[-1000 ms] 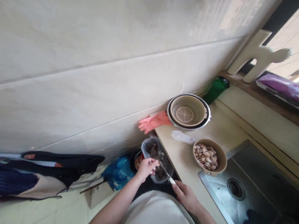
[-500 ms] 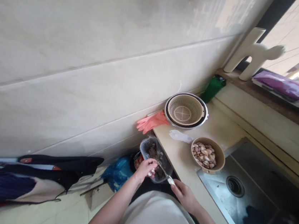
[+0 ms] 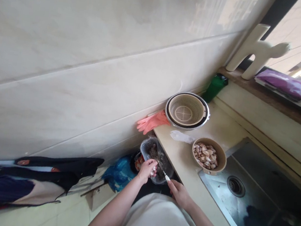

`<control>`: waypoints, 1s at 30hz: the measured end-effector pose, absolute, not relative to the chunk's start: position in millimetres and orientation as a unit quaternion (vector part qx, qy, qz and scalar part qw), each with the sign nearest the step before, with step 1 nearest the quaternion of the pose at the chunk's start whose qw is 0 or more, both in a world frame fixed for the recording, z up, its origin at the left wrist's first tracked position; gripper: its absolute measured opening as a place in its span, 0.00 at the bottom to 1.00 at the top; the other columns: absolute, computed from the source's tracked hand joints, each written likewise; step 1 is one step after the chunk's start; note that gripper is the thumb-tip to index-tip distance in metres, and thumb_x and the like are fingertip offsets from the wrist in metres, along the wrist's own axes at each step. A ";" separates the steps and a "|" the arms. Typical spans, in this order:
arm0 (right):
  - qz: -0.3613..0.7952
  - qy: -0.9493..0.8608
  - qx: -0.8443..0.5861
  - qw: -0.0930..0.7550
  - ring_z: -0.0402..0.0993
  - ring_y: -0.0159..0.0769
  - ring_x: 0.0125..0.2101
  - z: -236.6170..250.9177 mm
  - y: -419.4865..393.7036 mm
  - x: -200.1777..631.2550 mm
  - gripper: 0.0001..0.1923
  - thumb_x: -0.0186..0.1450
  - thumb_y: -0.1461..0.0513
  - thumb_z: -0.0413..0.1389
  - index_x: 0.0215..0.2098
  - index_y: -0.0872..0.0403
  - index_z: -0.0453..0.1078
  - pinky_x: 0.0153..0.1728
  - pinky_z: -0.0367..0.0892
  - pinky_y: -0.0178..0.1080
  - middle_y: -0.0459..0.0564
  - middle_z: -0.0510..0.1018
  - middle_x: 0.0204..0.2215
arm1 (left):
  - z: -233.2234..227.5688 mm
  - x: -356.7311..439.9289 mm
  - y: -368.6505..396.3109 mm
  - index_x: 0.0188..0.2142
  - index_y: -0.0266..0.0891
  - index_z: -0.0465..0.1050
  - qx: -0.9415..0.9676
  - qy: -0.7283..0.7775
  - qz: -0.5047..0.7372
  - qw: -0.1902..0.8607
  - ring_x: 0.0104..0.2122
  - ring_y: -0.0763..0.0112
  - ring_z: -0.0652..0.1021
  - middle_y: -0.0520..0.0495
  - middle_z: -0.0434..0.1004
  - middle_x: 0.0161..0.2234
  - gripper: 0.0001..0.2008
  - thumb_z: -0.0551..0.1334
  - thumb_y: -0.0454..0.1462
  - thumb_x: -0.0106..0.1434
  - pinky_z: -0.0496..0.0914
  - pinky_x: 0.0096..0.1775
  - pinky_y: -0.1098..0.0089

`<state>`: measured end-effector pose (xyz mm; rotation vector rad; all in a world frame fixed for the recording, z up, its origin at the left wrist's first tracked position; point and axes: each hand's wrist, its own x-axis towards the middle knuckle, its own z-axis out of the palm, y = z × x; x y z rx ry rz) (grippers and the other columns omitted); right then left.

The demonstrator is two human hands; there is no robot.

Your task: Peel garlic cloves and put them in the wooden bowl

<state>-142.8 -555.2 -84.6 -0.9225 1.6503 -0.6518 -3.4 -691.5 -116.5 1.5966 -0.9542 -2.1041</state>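
Observation:
My left hand (image 3: 147, 169) is closed around small whitish pieces (image 3: 153, 171), too small to name, above the bag-lined waste bin (image 3: 146, 147). In my right hand (image 3: 182, 194) is a slim tool with a white handle (image 3: 167, 178) and a narrow metal end; its exact kind is unclear. The metal end points up and left and meets the fingers of my left hand. On the counter to the right stands a tan bowl (image 3: 224, 153) of clams (image 3: 207, 156), apart from both hands.
A tan strainer (image 3: 185, 109) sits in a round pot beside pink rubber gloves (image 3: 153, 122). A clear plastic piece (image 3: 182, 136) lies on the counter (image 3: 175, 150). The steel sink (image 3: 261, 176) is at right, a blue bag (image 3: 119, 173) below left, a green container (image 3: 214, 87) behind.
My right hand and the white-handled tool have shifted slightly left and up, towards my left hand. My left hand has barely moved, still closed on the whitish pieces.

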 end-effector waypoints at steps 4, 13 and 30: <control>-0.271 0.698 -0.366 0.553 0.64 0.32 0.23 -92.5 -557.4 -139.2 0.28 0.61 0.41 0.41 0.27 0.54 0.65 0.25 0.58 0.34 0.44 0.68 0.20 | -125.7 -4.6 -693.8 0.28 0.39 0.66 0.569 -0.332 -0.735 0.160 0.16 0.78 0.68 0.56 0.66 0.19 0.13 0.65 0.44 0.48 0.64 0.18 0.77; -0.225 0.721 -0.390 0.526 0.63 0.33 0.22 -109.5 -557.2 -137.6 0.29 0.61 0.41 0.38 0.25 0.55 0.65 0.24 0.56 0.35 0.45 0.68 0.18 | -142.6 -3.2 -690.8 0.27 0.39 0.66 0.585 -0.309 -0.737 0.140 0.15 0.78 0.68 0.56 0.66 0.17 0.12 0.65 0.43 0.48 0.63 0.18 0.77; -0.165 0.774 -0.446 0.418 0.72 0.40 0.30 -103.3 -555.2 -135.1 0.23 0.65 0.48 0.40 0.30 0.55 0.68 0.31 0.61 0.37 0.53 0.76 0.26 | -148.7 9.6 -683.7 0.30 0.39 0.66 0.582 -0.276 -0.758 0.104 0.16 0.79 0.68 0.55 0.67 0.20 0.12 0.64 0.43 0.50 0.63 0.19 0.77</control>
